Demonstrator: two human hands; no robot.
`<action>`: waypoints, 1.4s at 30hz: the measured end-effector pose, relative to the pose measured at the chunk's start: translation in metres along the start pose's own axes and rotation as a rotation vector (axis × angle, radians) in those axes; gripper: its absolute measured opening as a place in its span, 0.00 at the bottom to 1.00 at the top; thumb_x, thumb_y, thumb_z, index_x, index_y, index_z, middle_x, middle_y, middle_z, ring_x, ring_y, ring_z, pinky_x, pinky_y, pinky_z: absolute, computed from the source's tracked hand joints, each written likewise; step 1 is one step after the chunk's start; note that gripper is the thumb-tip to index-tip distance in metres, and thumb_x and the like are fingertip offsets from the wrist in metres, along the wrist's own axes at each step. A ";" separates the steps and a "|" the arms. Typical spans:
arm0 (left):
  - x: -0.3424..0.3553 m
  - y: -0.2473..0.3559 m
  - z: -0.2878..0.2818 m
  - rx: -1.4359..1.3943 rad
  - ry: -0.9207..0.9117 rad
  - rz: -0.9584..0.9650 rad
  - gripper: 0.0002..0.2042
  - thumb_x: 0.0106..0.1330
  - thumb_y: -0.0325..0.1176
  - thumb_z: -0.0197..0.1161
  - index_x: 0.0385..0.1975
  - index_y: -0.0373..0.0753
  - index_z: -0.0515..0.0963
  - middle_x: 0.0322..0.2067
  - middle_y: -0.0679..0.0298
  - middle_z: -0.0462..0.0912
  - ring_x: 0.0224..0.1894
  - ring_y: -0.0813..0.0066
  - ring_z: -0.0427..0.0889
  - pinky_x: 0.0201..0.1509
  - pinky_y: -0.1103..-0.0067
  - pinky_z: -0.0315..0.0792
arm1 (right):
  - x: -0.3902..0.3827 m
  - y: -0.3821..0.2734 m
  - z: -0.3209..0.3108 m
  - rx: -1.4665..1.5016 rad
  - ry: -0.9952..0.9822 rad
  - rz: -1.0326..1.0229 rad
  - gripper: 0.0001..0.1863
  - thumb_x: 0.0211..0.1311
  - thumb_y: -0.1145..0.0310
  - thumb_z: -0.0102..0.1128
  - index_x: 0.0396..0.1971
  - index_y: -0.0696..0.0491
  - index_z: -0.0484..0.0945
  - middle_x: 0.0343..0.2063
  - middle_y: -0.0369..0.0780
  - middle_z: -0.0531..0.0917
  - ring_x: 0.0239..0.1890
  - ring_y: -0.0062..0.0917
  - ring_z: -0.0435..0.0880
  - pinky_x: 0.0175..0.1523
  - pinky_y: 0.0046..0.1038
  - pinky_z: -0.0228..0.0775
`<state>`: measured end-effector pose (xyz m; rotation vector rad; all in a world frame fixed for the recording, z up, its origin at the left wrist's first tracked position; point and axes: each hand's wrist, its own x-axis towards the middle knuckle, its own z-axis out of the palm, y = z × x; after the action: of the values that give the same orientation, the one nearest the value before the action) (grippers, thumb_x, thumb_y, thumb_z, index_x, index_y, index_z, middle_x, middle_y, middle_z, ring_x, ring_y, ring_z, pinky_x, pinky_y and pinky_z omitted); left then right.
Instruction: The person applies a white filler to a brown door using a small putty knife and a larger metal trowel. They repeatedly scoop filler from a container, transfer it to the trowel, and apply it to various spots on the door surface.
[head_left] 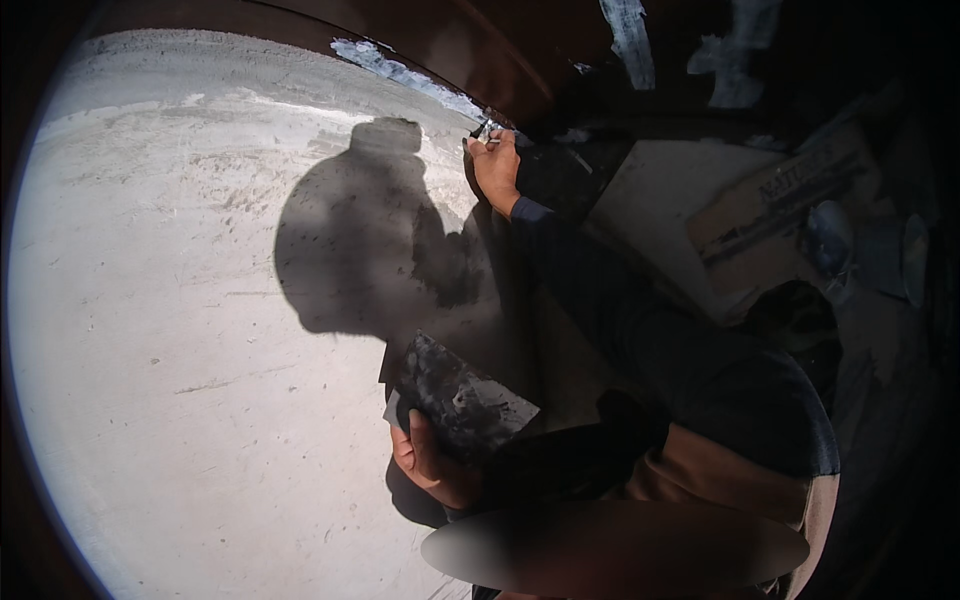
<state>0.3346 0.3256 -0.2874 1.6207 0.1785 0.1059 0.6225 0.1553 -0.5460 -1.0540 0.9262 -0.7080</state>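
Observation:
My left hand (432,468) grips a dark flat plate (462,398) with pale smears across its face, thumb on top. A lighter grey corner shows beside that thumb. Farther off, my right hand (497,172) is stretched out with its fingers pinched together at the foot of a dark brown panel (490,50). Something small and pale shows at those fingertips, too small and bright to name. A streak of white, putty-like paste (408,78) runs along the panel's lower edge, ending close to my right fingers.
A pale, scuffed floor (150,300) fills the left, crossed by my shadow (345,240). More white patches (628,40) mark the dark surface at the upper right. In shade on the right lie a flat brown cardboard piece (790,215) and a cup-like container (885,255).

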 end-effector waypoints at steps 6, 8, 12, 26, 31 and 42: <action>0.000 0.001 0.000 -0.020 0.008 0.002 0.17 0.71 0.35 0.54 0.52 0.30 0.75 0.44 0.58 0.83 0.43 0.71 0.81 0.52 0.78 0.73 | -0.001 -0.003 0.009 0.062 0.005 -0.028 0.22 0.54 0.67 0.71 0.42 0.61 0.71 0.26 0.47 0.82 0.32 0.40 0.85 0.43 0.36 0.74; 0.000 0.001 -0.001 -0.021 0.002 0.008 0.17 0.71 0.35 0.54 0.52 0.29 0.75 0.44 0.58 0.83 0.43 0.71 0.81 0.52 0.78 0.73 | 0.002 -0.009 0.014 0.051 0.024 -0.006 0.23 0.53 0.67 0.72 0.41 0.60 0.69 0.27 0.48 0.83 0.33 0.41 0.85 0.44 0.36 0.74; -0.001 0.000 0.000 -0.018 0.007 0.007 0.17 0.71 0.36 0.54 0.52 0.29 0.75 0.44 0.57 0.83 0.43 0.71 0.81 0.52 0.78 0.73 | 0.010 -0.014 0.012 -0.076 -0.046 -0.052 0.23 0.51 0.66 0.73 0.39 0.59 0.69 0.27 0.47 0.83 0.33 0.35 0.85 0.43 0.34 0.74; -0.002 0.001 -0.001 -0.001 -0.014 -0.017 0.22 0.68 0.41 0.57 0.53 0.30 0.74 0.45 0.56 0.82 0.46 0.67 0.81 0.53 0.75 0.74 | 0.007 -0.024 0.019 0.373 -0.133 0.317 0.22 0.55 0.68 0.70 0.47 0.60 0.74 0.24 0.40 0.82 0.23 0.22 0.80 0.32 0.26 0.73; 0.002 -0.001 0.000 -0.098 -0.024 -0.021 0.18 0.71 0.35 0.54 0.54 0.29 0.73 0.44 0.56 0.82 0.44 0.69 0.82 0.53 0.76 0.74 | -0.023 -0.058 -0.031 0.151 -0.290 0.078 0.23 0.61 0.70 0.67 0.55 0.61 0.76 0.30 0.38 0.84 0.29 0.17 0.79 0.36 0.21 0.70; -0.020 -0.001 -0.015 0.212 -0.014 0.256 0.22 0.64 0.26 0.63 0.57 0.27 0.70 0.47 0.51 0.80 0.49 0.60 0.80 0.52 0.72 0.75 | -0.123 -0.196 -0.205 0.205 -1.742 -0.707 0.26 0.56 0.87 0.60 0.56 0.54 0.79 0.44 0.43 0.80 0.39 0.28 0.86 0.38 0.26 0.80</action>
<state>0.3122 0.3363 -0.2872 1.8498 -0.0311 0.2797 0.3735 0.1080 -0.3693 -1.3067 -1.0274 -0.1872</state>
